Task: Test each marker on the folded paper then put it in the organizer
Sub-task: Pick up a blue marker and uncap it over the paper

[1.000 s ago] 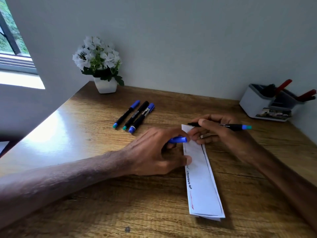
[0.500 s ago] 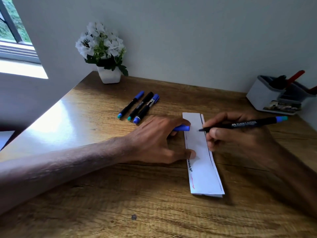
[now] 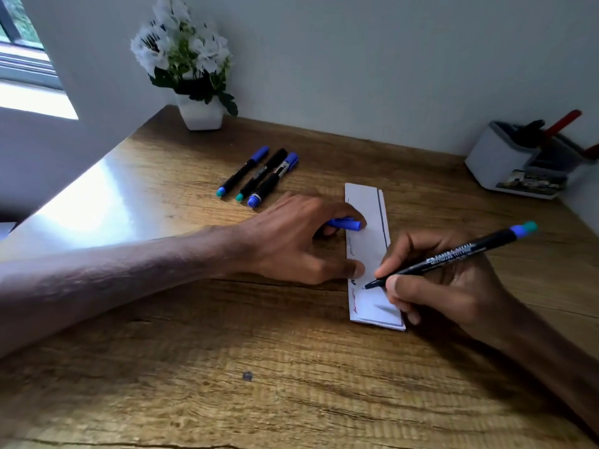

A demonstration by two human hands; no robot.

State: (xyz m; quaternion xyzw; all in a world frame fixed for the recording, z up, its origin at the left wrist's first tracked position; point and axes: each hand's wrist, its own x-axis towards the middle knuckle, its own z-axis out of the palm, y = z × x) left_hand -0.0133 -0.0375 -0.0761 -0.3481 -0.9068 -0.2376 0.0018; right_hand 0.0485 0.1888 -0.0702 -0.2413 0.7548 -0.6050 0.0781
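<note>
Toward the desk's (image 3: 194, 367) right edge, the folded paper (image 3: 366, 209) lies between both hands: left hand (image 3: 291, 238) pinches a blue cap (image 3: 345, 224) — right hand (image 3: 447, 293) grips the marker (image 3: 453, 254), tip touching paper.

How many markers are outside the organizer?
4. Three markers lie side by side beyond the left hand; the right hand holds a fourth marker, tip on the paper. Hands may hide more.

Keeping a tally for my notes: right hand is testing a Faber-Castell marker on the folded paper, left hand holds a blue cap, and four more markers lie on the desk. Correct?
Not quite. The head view shows three markers lying on the desk, not four. The rest holds: the right hand has the Faber-Castell marker tip on the folded paper, and the left hand holds the blue cap.
</note>
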